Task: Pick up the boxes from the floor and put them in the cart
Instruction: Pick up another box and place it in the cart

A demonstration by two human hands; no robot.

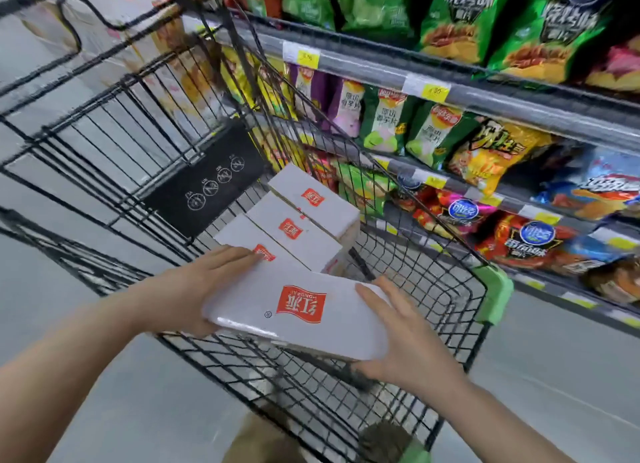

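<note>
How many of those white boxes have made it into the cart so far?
Three white boxes already lie side by side inside the cart. A fourth box is held over the basket between the left hand and right hand. The floor is mostly out of view, so any remaining boxes cannot be counted.

white box (304,310) between the hands, red logo; three white boxes (294,227) beyond it, same red logos; black wire cart (450,289), green corner bumper (493,296); grey floor (554,376).

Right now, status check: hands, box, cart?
Left hand and right hand hold white box over cart. Three boxes already inside. Nothing blocking.
</note>
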